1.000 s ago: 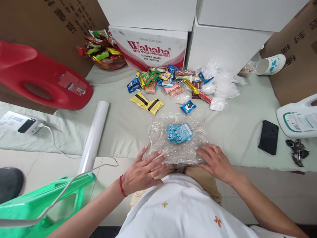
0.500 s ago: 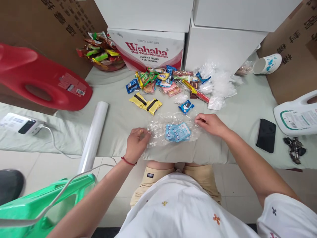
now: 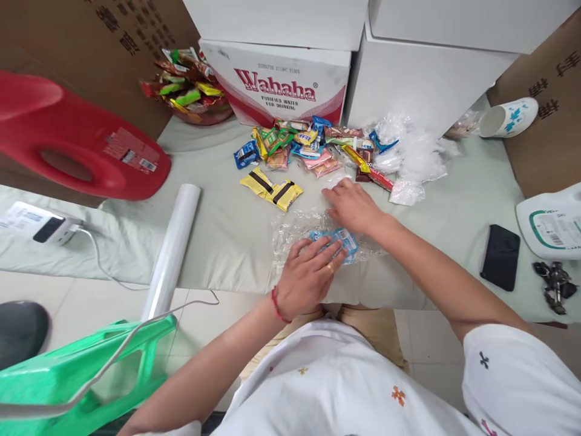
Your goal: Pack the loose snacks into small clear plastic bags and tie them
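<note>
A: Position of the blue packets?

B: On the clear plastic sheet, inside the near edge of the cloth-covered table, about midway along that edge. The left hand covers their near side.

A: State of its fingers?

B: Extended, slightly spread, apparently resting on the packets. They are not closed round anything that I can see.

A: And the right hand?

B: Over the far margin of the sheet, fingers bent, tips toward the table's left edge. Whether they pinch anything I cannot tell (the palm hides whatever lies beneath).

A: Note the governing relation, then.

B: The packets lie under the left fingertips and show just past them, toward the far edge and the right edge. From the right hand they lie on the near side, a little apart. Left hand is the nearer of the two.

A: Long axis?

B: The visible strip runs roughly along the near edge, its right end slightly closer to that edge. Full outline hidden by the left hand.

A: Neighbours?

B: Yellow packets beyond the sheet, toward the far left corner; the snack pile farther back, against the boxes.
</note>
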`<action>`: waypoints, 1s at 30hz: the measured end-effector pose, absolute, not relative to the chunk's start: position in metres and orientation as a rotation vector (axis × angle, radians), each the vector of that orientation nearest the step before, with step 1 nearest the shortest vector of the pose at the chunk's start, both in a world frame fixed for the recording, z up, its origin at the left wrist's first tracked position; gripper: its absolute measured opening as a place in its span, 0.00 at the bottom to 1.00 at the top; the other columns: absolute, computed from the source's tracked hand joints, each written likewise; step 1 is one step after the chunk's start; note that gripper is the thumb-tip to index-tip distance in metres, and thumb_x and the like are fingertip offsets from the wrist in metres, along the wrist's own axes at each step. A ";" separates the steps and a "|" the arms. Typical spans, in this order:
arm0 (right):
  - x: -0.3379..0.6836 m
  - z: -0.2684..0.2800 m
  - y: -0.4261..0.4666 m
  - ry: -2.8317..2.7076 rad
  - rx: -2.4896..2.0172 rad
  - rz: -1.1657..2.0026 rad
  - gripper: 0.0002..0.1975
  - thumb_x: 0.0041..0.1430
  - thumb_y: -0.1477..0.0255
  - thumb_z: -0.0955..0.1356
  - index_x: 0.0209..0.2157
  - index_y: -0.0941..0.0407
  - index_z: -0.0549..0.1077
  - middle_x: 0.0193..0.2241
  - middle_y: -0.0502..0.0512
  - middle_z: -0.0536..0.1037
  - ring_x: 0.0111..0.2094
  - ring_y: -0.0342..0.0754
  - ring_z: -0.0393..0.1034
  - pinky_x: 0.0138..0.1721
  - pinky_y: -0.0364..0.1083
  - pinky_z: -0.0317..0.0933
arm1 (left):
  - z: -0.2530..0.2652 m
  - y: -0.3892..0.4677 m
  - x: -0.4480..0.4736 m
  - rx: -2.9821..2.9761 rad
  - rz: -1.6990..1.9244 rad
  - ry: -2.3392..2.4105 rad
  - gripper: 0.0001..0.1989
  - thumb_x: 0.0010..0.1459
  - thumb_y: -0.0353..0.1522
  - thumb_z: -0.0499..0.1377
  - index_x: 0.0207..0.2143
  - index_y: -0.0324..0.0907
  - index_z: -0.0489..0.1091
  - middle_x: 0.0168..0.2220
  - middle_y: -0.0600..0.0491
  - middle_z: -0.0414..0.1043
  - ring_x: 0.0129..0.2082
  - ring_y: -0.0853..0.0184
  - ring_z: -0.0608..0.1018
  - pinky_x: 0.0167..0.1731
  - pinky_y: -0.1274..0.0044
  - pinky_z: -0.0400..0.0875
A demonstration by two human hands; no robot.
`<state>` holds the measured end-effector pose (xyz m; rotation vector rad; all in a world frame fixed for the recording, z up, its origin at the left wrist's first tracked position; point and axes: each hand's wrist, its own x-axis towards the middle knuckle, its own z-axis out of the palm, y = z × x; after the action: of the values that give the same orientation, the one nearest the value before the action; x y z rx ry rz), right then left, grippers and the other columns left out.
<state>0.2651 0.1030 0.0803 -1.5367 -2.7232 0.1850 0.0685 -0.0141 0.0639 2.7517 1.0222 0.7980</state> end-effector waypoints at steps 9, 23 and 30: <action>0.266 0.077 0.113 -2.858 -1.342 0.527 0.09 0.67 0.70 0.66 0.39 0.58 0.79 0.37 0.58 0.77 0.39 0.50 0.68 0.38 0.45 0.53 | 0.030 0.008 0.069 2.628 0.461 1.140 0.18 0.68 0.28 0.53 0.55 0.50 0.75 0.58 0.55 0.76 0.58 0.55 0.71 0.55 0.59 0.56; 0.275 0.031 -0.006 -2.932 -1.306 0.530 0.28 0.68 0.80 0.59 0.65 0.44 0.66 0.42 0.56 0.76 0.35 0.48 0.69 0.30 0.44 0.51 | 0.016 -0.012 0.002 1.837 1.291 1.508 0.14 0.63 0.31 0.55 0.47 0.48 0.76 0.50 0.50 0.78 0.50 0.59 0.75 0.54 0.63 0.67; 0.261 0.047 -0.006 -3.071 -1.381 0.502 0.28 0.68 0.78 0.60 0.65 0.43 0.67 0.49 0.59 0.75 0.39 0.51 0.71 0.30 0.46 0.50 | 0.029 0.023 0.011 1.485 0.961 1.481 0.37 0.67 0.52 0.49 0.71 0.44 0.48 0.62 0.42 0.68 0.62 0.56 0.70 0.60 0.64 0.62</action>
<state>0.2606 -0.0061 0.0472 -1.3812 -3.0711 0.5015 0.0115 0.0231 0.0287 1.4851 1.4805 0.9614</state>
